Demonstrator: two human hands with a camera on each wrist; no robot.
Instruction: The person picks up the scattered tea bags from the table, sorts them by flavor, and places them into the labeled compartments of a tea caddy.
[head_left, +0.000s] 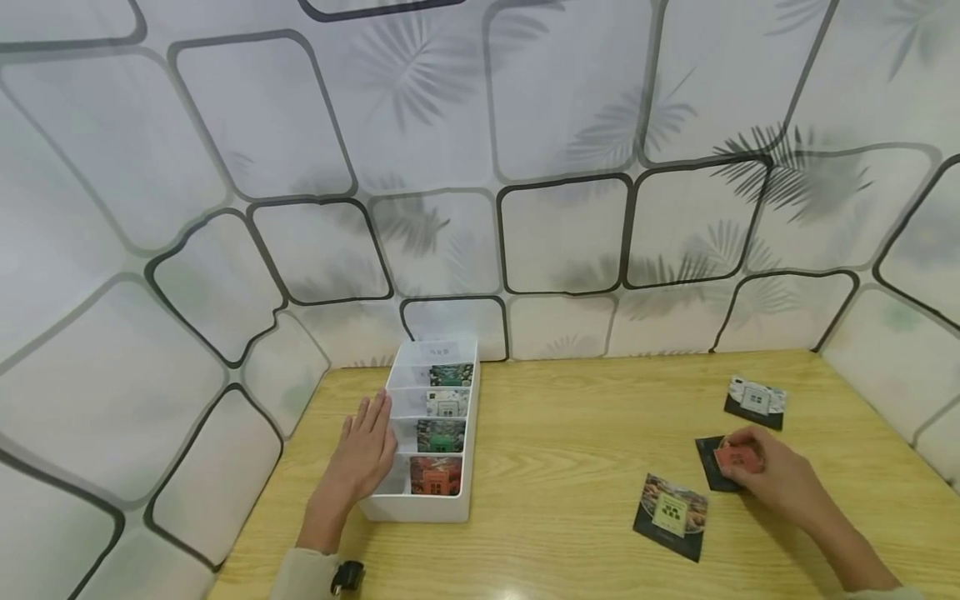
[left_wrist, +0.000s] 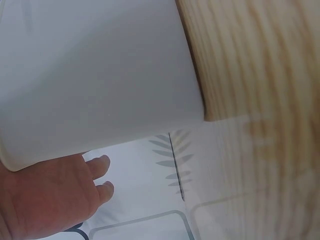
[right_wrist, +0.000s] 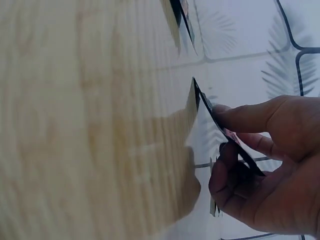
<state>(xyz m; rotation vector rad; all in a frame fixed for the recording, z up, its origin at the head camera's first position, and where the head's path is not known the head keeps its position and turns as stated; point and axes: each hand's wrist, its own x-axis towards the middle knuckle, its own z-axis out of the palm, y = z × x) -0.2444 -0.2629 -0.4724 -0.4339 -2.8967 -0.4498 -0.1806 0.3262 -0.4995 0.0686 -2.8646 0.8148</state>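
Note:
My right hand [head_left: 780, 479] pinches a flat printed card [head_left: 737, 458] with a red label and black lower part, at the right of the table. In the right wrist view this card [right_wrist: 245, 156] stands tilted between thumb and fingers, its far corner close to the tabletop. My left hand [head_left: 360, 454] lies with straight fingers against the left side of a white divided box [head_left: 420, 509]. The left wrist view shows the box wall [left_wrist: 110, 85] covering part of that hand [left_wrist: 55, 197]. A card with a yellow-green label [head_left: 670, 515] lies near the right hand.
Cards stand in the box's compartments: a red one [head_left: 435, 477], a green one [head_left: 441, 437], a white one [head_left: 447, 404] and a dark green one [head_left: 452, 375]. A white-and-black card [head_left: 756, 402] lies farther back right. Patterned fabric [head_left: 562, 233] surrounds the wooden table [head_left: 562, 467].

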